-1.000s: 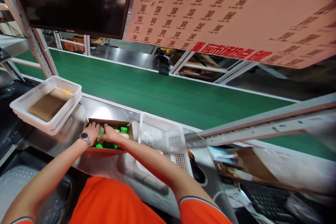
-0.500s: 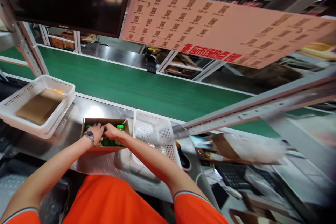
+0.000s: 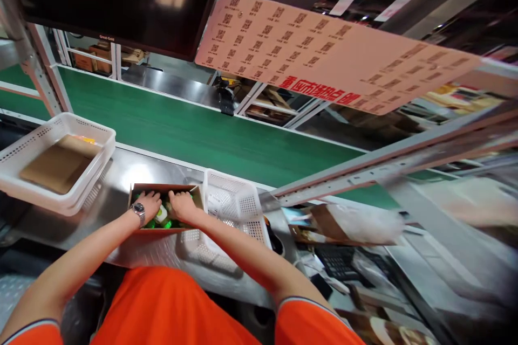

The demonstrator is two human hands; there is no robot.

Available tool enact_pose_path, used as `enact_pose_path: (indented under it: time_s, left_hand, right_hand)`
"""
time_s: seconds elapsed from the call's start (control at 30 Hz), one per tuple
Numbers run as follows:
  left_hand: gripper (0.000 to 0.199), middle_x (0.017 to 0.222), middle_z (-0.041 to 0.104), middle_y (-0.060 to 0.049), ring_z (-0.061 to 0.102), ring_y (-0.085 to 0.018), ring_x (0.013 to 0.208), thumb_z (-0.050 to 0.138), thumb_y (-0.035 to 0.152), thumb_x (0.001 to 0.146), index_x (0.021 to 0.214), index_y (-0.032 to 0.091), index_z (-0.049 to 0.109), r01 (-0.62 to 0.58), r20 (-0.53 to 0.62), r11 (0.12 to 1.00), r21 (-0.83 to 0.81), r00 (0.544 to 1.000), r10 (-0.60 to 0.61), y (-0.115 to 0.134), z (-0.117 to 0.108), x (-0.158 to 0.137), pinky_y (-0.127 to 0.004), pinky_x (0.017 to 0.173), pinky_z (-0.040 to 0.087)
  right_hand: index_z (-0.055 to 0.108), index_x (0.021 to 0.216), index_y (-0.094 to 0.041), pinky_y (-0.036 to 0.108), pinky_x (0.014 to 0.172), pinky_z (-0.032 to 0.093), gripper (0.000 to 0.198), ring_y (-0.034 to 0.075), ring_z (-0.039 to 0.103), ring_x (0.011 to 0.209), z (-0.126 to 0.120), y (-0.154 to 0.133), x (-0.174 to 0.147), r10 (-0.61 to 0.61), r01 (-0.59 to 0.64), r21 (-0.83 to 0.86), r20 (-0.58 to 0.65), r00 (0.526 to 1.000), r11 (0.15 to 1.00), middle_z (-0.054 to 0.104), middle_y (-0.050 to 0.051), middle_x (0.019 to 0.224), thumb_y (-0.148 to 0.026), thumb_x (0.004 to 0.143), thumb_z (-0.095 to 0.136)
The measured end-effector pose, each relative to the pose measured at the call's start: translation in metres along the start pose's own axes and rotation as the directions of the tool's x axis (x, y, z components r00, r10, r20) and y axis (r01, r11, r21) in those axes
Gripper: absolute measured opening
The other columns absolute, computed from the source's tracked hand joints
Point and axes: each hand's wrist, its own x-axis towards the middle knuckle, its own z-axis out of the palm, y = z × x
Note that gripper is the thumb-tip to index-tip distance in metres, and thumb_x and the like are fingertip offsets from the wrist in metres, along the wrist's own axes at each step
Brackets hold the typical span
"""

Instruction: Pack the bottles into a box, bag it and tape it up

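A small open cardboard box [image 3: 135,192] sits on the steel worktop in front of me, filled with green-capped bottles [image 3: 162,216]. My left hand [image 3: 148,204], with a wristwatch on its wrist, lies on the bottles at the box's left side. My right hand [image 3: 182,206] presses down on the bottles at the box's right side. Both hands rest on top of the bottles with the fingers spread; neither lifts anything. Most of the bottles are hidden under my hands.
A white perforated basket [image 3: 234,205] stands right of the box. Stacked white baskets [image 3: 60,129] holding flat cardboard [image 3: 56,164] stand at the left. A green conveyor belt [image 3: 210,135] runs behind. A monitor and a code sheet [image 3: 324,48] hang overhead; a keyboard [image 3: 335,261] lies at the right.
My head has turned a little, shifting the view. My hands have moved apart slightly on the bottles, the right one toward the box's right side. The box has stayed in place.
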Motion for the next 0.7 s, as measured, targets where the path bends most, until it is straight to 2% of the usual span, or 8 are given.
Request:
enact_pose_path:
  time_s: [0.13,0.23,0.37,0.43,0.5,0.6,0.7]
  left_hand:
    - [0.040,0.131,0.069,-0.018,0.061,-0.035,0.131,0.044,0.010,0.102,0.127,0.017,0.074,-0.119,-0.026,0.993,-0.013,0.993,0.118,0.004,0.002,0.011,-0.049,0.107,0.056]
    - [0.038,0.126,0.070,-0.020,0.064,-0.035,0.125,0.047,0.007,0.098,0.117,0.014,0.079,-0.157,-0.027,0.987,-0.023,0.987,0.156,0.000,-0.004,0.016,-0.045,0.100,0.061]
    - [0.033,0.132,0.069,-0.020,0.063,-0.034,0.130,0.051,0.011,0.100,0.116,0.014,0.080,-0.201,-0.026,0.978,-0.051,0.979,0.200,-0.014,-0.018,0.014,-0.044,0.106,0.058]
    - [0.030,0.142,0.064,-0.019,0.066,-0.033,0.127,0.055,0.014,0.099,0.116,0.015,0.080,-0.196,-0.010,0.978,-0.066,0.981,0.196,-0.023,-0.024,0.010,-0.044,0.105,0.058]
    - [0.028,0.149,0.060,-0.019,0.072,-0.030,0.114,0.068,0.011,0.089,0.114,0.016,0.080,-0.170,0.026,0.983,-0.075,0.985,0.172,-0.030,-0.027,0.006,-0.041,0.097,0.060]
    - [0.041,0.141,0.065,-0.020,0.075,-0.029,0.103,0.073,0.007,0.080,0.121,0.012,0.076,-0.109,0.040,0.991,-0.081,0.993,0.112,-0.031,-0.027,0.001,-0.038,0.090,0.061]
    - [0.041,0.128,0.070,-0.022,0.073,-0.033,0.112,0.072,0.017,0.089,0.129,0.006,0.071,-0.052,-0.017,0.995,-0.090,0.999,0.051,-0.020,-0.025,0.001,-0.041,0.095,0.060]
  right_hand:
    - [0.058,0.138,-0.008,0.044,0.100,0.053,0.048,0.035,0.072,0.116,-0.008,0.006,0.003,-0.023,0.021,0.045,0.052,0.998,0.999,0.074,0.025,0.125,-0.030,0.097,0.068]
    - [0.059,0.138,-0.009,0.041,0.097,0.054,0.051,0.035,0.072,0.116,-0.016,0.014,0.004,-0.030,0.023,0.126,0.054,0.998,0.992,0.074,0.025,0.126,-0.033,0.095,0.073]
    - [0.062,0.139,-0.012,0.035,0.095,0.056,0.049,0.029,0.074,0.114,-0.024,0.027,0.012,-0.064,0.045,0.292,0.056,0.996,0.955,0.076,0.018,0.128,-0.028,0.094,0.075]
    - [0.067,0.133,-0.015,0.030,0.091,0.058,0.041,0.025,0.076,0.110,-0.025,0.032,0.019,-0.094,0.060,0.373,0.075,0.993,0.926,0.079,0.012,0.125,-0.031,0.096,0.074]
    - [0.074,0.125,-0.017,0.029,0.088,0.059,0.035,0.024,0.078,0.104,-0.022,0.032,0.026,-0.118,0.066,0.422,0.099,0.988,0.904,0.082,0.009,0.119,-0.034,0.095,0.076]
    - [0.079,0.117,-0.017,0.036,0.090,0.061,0.036,0.032,0.078,0.104,-0.013,0.025,0.034,-0.106,0.051,0.418,0.110,0.988,0.907,0.082,0.013,0.115,-0.032,0.085,0.087]
    - [0.082,0.111,-0.013,0.042,0.091,0.062,0.033,0.039,0.078,0.105,-0.006,0.014,0.036,-0.089,0.044,0.388,0.098,0.991,0.921,0.082,0.020,0.113,-0.032,0.085,0.087]
